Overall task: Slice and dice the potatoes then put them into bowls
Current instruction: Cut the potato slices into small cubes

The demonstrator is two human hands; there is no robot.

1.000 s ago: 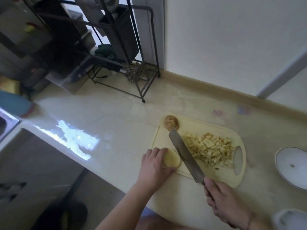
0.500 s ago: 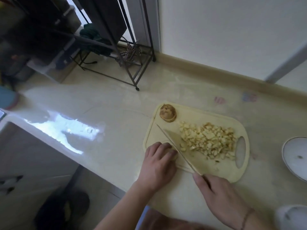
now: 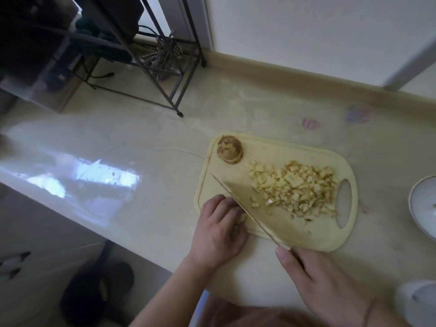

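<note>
- The board [image 3: 278,234], pale yellow, lies on the counter [image 3: 165,142], with its long axis running from near left to far right and its handle slot at the right end.
- The left hand [image 3: 218,228] rests on the board's near left corner, fingers curled down over a potato piece [image 3: 242,217]; only a sliver of that piece shows beside the fingertips, so its shape and direction cannot be told.
- The right hand [image 3: 323,282] grips the knife [image 3: 247,210] by its handle at the board's near edge, thumb lying along the handle towards the blade.
- The knife's long axis runs diagonally: the tip points away and to the left, the handle towards the person and to the right. The blade stands on edge, just beside the left fingertips and against the potato piece.
- A heap of dice [image 3: 295,187] lies on the right half of the board, to the right of the blade, stretching towards the handle slot.
- A brown-skinned end piece [image 3: 229,149] sits apart at the board's far left corner.
- A white bowl [image 3: 422,206] stands on the counter to the right of the board, cut off by the frame edge; another white vessel [image 3: 417,300] shows at the lower right, too blurred to identify.
- A dark metal rack [image 3: 151,74] stands at the back of the counter, well apart from the board.
</note>
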